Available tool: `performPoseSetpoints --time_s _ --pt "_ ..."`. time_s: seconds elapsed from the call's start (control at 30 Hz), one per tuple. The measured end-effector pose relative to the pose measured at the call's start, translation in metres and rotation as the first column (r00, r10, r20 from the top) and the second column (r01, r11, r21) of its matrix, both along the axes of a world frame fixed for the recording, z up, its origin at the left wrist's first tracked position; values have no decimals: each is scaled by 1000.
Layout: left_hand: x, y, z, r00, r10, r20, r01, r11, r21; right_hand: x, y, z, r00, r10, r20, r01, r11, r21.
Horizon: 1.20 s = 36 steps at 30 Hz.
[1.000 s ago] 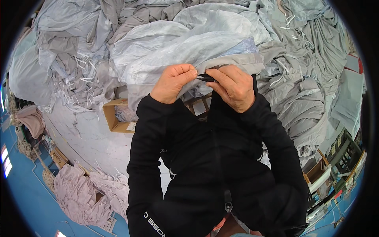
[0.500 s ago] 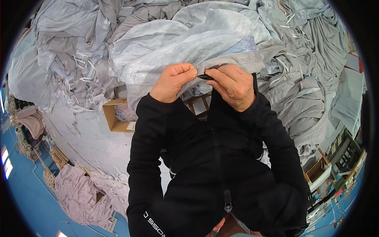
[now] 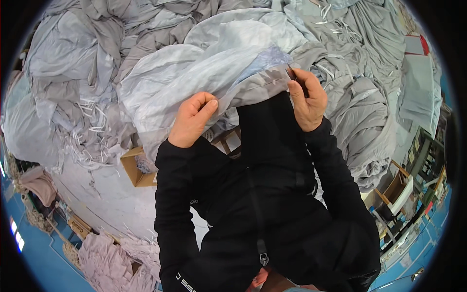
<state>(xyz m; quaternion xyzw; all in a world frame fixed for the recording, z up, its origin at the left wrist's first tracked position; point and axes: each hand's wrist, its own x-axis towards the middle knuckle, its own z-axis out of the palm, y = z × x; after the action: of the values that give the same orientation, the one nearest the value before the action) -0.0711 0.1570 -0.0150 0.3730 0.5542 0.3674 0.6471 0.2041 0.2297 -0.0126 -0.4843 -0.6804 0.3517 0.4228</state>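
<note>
A pale blue-grey sheet of fabric with a grey hem band lies across the table in front of me and over my lap. My left hand pinches the hem edge between thumb and forefinger. Up at the right end of the band, my right hand is closed around small dark thread snips, their pointed tips facing up and away from me. The tips are beside the hem's corner; whether they touch it, I cannot tell. A bluish patch of the cloth shows just beyond the band.
Heaps of grey fabric with white ties rise at the left, and more grey cloth is piled at the right. An open cardboard box stands left of my lap. Pinkish fabric lies in a heap at the lower left.
My hands have moved apart, the right one up and rightward to the hem's end with the snips, the left one down and leftward along the edge. The view has shifted slightly.
</note>
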Motion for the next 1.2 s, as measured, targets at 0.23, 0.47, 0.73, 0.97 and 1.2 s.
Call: performPoseSetpoints --time_s 0.23,0.47,0.73,0.97,1.2 --pt "2 4 3 998 -44 -55 42 999 -32 -25 -37 21 985 132 -113 -158 949 -272" --pt "7 -5 2 991 120 65 -118 993 -29 -77 -53 14 967 224 -123 -254 899 -356" --pt "6 -11 -3 981 126 150 -130 991 16 -92 -57 5 974 226 -26 -224 932 -286" --pt "8 -8 2 987 134 89 -134 991 -5 -84 -57 5 967 166 -194 -225 912 -343" --pt "8 -8 -2 987 142 76 -142 990 -14 -62 -53 18 963 22 -269 -134 904 -405"
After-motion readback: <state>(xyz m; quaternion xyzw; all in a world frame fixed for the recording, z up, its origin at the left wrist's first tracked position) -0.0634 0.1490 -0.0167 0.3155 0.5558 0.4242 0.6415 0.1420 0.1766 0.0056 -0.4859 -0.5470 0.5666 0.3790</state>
